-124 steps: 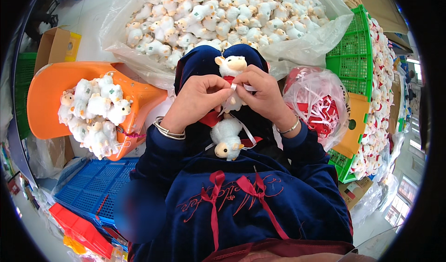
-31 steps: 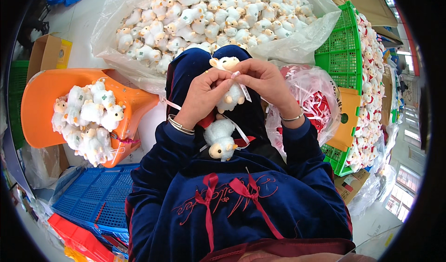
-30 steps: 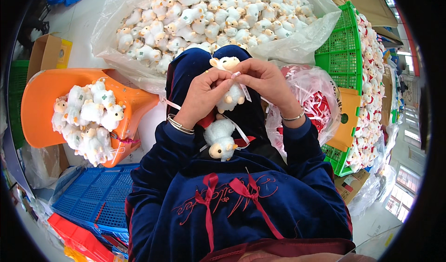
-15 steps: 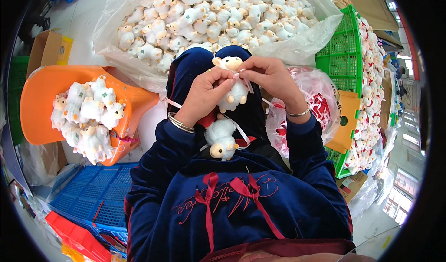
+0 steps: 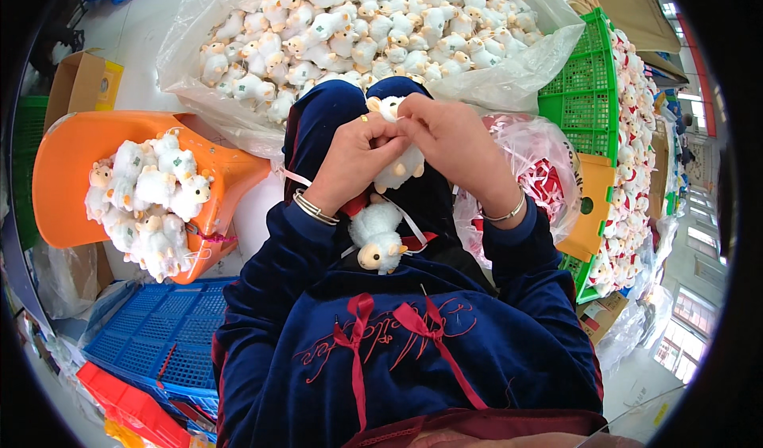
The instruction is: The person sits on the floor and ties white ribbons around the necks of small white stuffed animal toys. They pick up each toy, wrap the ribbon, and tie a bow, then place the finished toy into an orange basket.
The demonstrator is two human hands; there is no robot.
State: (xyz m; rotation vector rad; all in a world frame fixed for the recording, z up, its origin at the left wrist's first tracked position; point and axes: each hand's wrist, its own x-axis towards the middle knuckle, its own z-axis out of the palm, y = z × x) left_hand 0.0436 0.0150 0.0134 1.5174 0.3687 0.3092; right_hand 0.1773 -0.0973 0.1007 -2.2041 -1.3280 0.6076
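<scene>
A small white plush sheep (image 5: 404, 168) stands upright between my knees, its pale tan face pointing away from me. My left hand (image 5: 354, 160) and my right hand (image 5: 457, 142) meet at its neck, fingers pinched closed on a thin pale pink ribbon. The fingers now hide most of that ribbon. Nearer me, a second plush sheep (image 5: 375, 227) lies on my lap, head toward my belly. Beside it are a white ribbon (image 5: 412, 224) and a bit of red fabric (image 5: 421, 243).
Beyond my knees, a clear plastic bag (image 5: 199, 90) holds many plush sheep. An orange chair (image 5: 60, 186) at left carries several more. Blue crates (image 5: 159, 337) sit at lower left. On the right are a bag of red and white pieces (image 5: 544, 182) and a green crate (image 5: 584, 90).
My right hand has turned and come left over the sheep's neck, closer to my left hand. The ribbon and part of the sheep's head are now covered. The lap sheep stays put.
</scene>
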